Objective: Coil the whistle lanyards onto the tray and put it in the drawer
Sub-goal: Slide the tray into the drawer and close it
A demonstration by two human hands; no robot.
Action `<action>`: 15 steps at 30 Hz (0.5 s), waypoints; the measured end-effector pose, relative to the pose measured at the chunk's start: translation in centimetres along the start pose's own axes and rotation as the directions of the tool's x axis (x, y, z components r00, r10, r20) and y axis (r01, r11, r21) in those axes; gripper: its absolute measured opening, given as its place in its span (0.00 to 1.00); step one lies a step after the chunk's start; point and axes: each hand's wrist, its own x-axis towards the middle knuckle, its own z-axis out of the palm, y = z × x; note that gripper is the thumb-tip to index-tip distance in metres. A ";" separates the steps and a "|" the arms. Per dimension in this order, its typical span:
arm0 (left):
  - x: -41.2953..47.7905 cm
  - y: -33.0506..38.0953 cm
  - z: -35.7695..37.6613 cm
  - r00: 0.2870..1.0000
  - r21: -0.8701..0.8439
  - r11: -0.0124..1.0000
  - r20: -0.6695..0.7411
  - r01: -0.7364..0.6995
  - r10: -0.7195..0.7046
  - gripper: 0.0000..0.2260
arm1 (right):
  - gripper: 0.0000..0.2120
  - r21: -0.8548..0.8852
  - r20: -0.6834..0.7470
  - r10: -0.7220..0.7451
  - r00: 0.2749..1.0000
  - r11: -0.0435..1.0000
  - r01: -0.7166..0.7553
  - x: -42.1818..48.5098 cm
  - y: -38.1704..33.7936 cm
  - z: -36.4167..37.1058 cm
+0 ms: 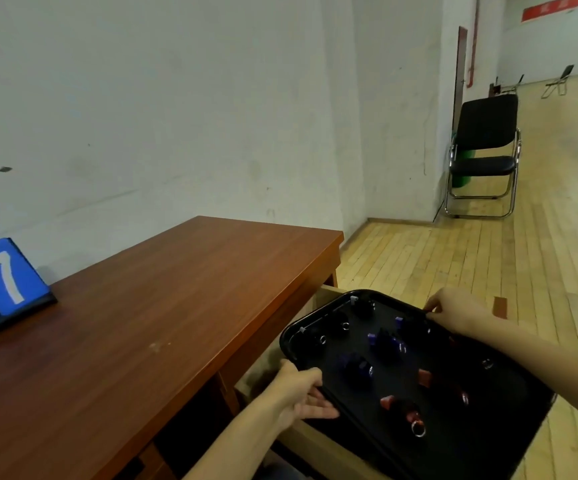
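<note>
Tray (488, 410) with coiled whistle lanyards (384, 344) sits over the open drawer (329, 292), beside the wooden desk (162, 323). Your left hand (301, 393) is clamped on its near-left rim, your right hand (460, 313) pinches the far rim.

My left hand (299, 393) reaches forward on a bare forearm, palm turned up, thumb laid over the near-left rim of the flat black plastic tray (481, 424) and fingers curled beneath it. My right hand (455, 311) stretches further out, wrist bent, fingertips pinching the far-right rim. Both arms are bare and angled inward, my hands well apart on opposite rims.
</note>
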 end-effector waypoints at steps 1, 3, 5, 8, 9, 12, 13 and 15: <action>0.4 -0.2 0.0 1.000 -0.009 1.000 -0.019 -0.003 0.003 0.35 | 0.12 -0.003 0.004 0.002 1.000 1.000 -0.002 0.2 -0.1 0.0; 1.2 -0.5 -0.1 0.999 -0.025 1.000 -0.048 -0.008 0.007 0.36 | 0.12 0.001 0.007 -0.005 1.000 1.000 0.005 0.8 -0.3 0.4; 1.6 -0.8 -0.3 0.997 -0.033 0.999 -0.073 -0.004 0.002 0.36 | 0.12 0.018 0.006 -0.019 1.000 1.000 0.019 1.6 -0.6 0.8; 2.0 -0.9 -1.0 0.995 -0.054 0.999 -0.104 0.001 -0.007 0.36 | 0.12 0.011 0.006 -0.032 0.999 0.999 0.032 2.7 -1.7 1.1; 2.1 -0.9 -1.2 0.993 -0.066 0.998 -0.114 0.003 -0.010 0.35 | 0.12 -0.002 0.007 -0.040 0.999 0.999 0.040 3.0 -2.2 1.2; 2.4 -0.9 -1.9 0.989 -0.078 0.997 -0.149 -0.002 -0.010 0.35 | 0.12 -0.016 0.014 -0.066 0.998 0.998 0.067 4.0 -3.6 1.8; 2.5 -0.9 -2.2 0.987 -0.085 0.996 -0.163 -0.002 -0.012 0.35 | 0.11 -0.011 0.016 -0.072 0.997 0.997 0.072 4.4 -3.9 2.3; 2.6 -0.7 -2.6 0.983 -0.093 0.996 -0.183 0.003 -0.020 0.35 | 0.11 0.009 0.015 -0.070 0.997 0.998 0.069 5.0 -4.4 3.0</action>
